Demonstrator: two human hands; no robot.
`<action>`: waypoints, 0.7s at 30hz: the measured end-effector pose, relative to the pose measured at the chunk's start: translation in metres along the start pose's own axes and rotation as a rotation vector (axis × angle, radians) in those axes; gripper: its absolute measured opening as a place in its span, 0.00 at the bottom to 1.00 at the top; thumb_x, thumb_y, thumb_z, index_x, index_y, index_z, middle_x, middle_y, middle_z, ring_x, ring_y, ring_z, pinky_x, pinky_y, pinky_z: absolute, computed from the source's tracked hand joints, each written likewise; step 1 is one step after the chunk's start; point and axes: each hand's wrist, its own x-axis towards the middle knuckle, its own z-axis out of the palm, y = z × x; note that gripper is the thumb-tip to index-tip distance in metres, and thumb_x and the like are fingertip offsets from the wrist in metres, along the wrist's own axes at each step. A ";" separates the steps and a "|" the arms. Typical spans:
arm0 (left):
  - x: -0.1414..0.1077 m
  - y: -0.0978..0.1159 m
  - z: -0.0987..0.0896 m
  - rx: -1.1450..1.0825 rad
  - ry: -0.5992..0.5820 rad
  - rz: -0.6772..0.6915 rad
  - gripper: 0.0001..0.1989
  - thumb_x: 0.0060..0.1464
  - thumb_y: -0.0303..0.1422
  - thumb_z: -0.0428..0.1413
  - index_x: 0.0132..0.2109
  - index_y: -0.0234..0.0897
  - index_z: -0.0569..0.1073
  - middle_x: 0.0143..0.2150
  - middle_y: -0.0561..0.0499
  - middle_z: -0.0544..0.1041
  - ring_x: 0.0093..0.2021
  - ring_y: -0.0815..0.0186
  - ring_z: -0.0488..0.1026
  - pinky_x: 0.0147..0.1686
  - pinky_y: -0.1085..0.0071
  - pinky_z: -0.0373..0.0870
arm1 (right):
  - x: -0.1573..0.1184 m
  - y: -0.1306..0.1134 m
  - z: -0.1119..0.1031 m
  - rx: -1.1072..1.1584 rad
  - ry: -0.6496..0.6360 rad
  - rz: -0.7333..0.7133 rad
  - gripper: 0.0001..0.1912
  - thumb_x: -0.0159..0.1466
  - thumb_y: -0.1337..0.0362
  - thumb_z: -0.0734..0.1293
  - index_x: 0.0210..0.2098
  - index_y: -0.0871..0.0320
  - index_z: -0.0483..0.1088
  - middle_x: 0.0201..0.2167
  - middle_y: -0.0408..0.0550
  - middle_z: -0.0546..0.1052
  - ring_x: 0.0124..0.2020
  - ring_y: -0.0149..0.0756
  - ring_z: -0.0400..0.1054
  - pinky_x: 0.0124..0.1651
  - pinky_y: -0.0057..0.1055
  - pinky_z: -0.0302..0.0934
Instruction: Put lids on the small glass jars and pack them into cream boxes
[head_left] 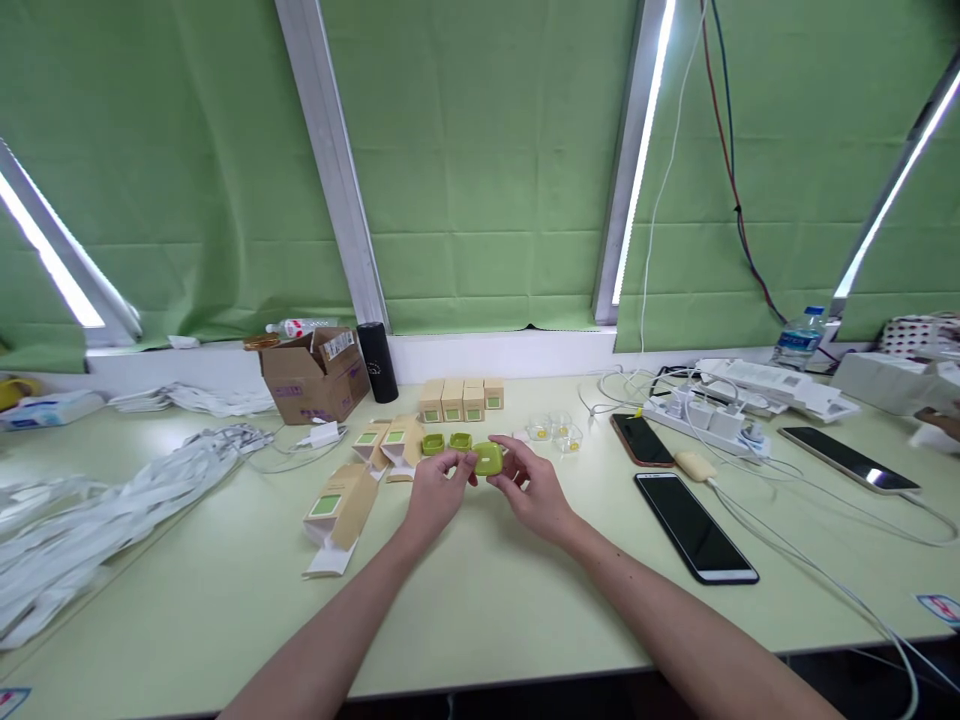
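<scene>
Between my two hands, just over the table, is a small green case [489, 459] with rounded corners. My left hand [444, 487] pinches its left side, and the fingers of my right hand [534, 487] close on its right side. Right behind my left hand stand two open green cases [448, 443]. To the left, opened cardboard boxes [343, 505] with green labels lie with flaps out. Several closed small boxes [461, 399] line up farther back. Clear plastic pieces with yellow spots [559, 430] sit beyond my right hand.
On the right lie phones [697, 527], a power strip [709, 422], white cables and a beige plug-like block [695, 467]. A brown carton [315, 375] and a black cylinder [377, 362] stand at the back left. White strips [142, 510] spread over the left side.
</scene>
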 end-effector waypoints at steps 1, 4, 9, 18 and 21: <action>0.000 0.000 0.000 -0.020 -0.014 0.016 0.26 0.66 0.47 0.49 0.24 0.38 0.74 0.25 0.51 0.78 0.29 0.64 0.74 0.33 0.69 0.67 | 0.001 -0.001 -0.001 0.027 0.003 0.018 0.24 0.65 0.63 0.69 0.60 0.50 0.69 0.30 0.41 0.72 0.31 0.33 0.67 0.30 0.28 0.65; -0.002 -0.001 -0.001 -0.048 -0.022 0.111 0.23 0.69 0.43 0.47 0.29 0.38 0.74 0.30 0.49 0.79 0.33 0.63 0.75 0.38 0.67 0.69 | 0.003 0.000 -0.003 0.135 -0.002 0.076 0.23 0.64 0.58 0.70 0.58 0.51 0.69 0.36 0.45 0.73 0.36 0.35 0.68 0.28 0.25 0.65; -0.003 -0.003 -0.006 0.138 0.055 0.381 0.13 0.63 0.29 0.55 0.54 0.40 0.73 0.51 0.44 0.77 0.54 0.54 0.71 0.55 0.56 0.69 | 0.005 0.013 -0.003 0.351 -0.053 0.151 0.22 0.61 0.54 0.73 0.52 0.53 0.71 0.50 0.53 0.75 0.45 0.40 0.72 0.27 0.26 0.71; -0.004 -0.005 -0.009 0.339 -0.183 0.595 0.33 0.60 0.19 0.52 0.68 0.53 0.67 0.57 0.43 0.72 0.59 0.52 0.67 0.57 0.50 0.70 | 0.006 0.014 -0.004 0.325 -0.093 0.167 0.21 0.57 0.57 0.75 0.49 0.55 0.75 0.39 0.49 0.77 0.41 0.39 0.72 0.28 0.26 0.69; -0.003 -0.007 -0.008 0.296 -0.148 0.567 0.26 0.60 0.21 0.54 0.61 0.49 0.74 0.55 0.43 0.73 0.57 0.53 0.68 0.56 0.52 0.71 | 0.005 0.013 -0.005 0.283 -0.089 0.135 0.22 0.60 0.54 0.74 0.51 0.55 0.75 0.41 0.50 0.77 0.43 0.40 0.72 0.28 0.26 0.69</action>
